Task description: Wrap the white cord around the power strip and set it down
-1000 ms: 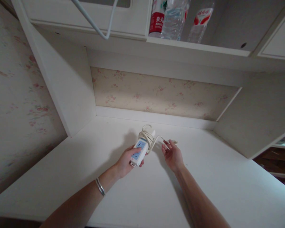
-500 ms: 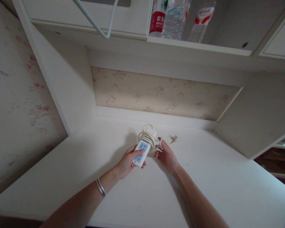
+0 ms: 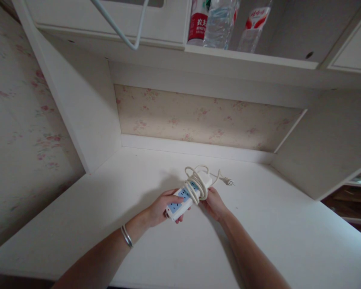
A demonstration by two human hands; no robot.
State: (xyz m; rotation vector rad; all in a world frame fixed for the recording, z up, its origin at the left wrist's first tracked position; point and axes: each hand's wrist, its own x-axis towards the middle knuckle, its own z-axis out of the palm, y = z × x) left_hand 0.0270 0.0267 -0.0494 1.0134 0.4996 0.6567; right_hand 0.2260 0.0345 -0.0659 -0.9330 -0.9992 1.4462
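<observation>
—Where to pass?
—Along the left and right edges of the white, flat-topped desk (image 3: pixel 301 241), outside both bare forearms (image 3: pixel 249 245).
—And dodge what?
—Between front and back edges, a long white blue-socketed power strip (image 3: pixel 183 194), coiled cream cord (image 3: pixel 203 192) and pronged white plug (image 3: pixel 228 182); at the back corners, upright white panels (image 3: pixel 92 114).

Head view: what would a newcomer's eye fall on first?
Probably the white-and-blue power strip, held by the left grip below centre, its cord looped around it and the plug off to the right. The right grip is close beside the cord. Next, perhaps, the red-labelled bottles on the open shelf at the top.
</observation>
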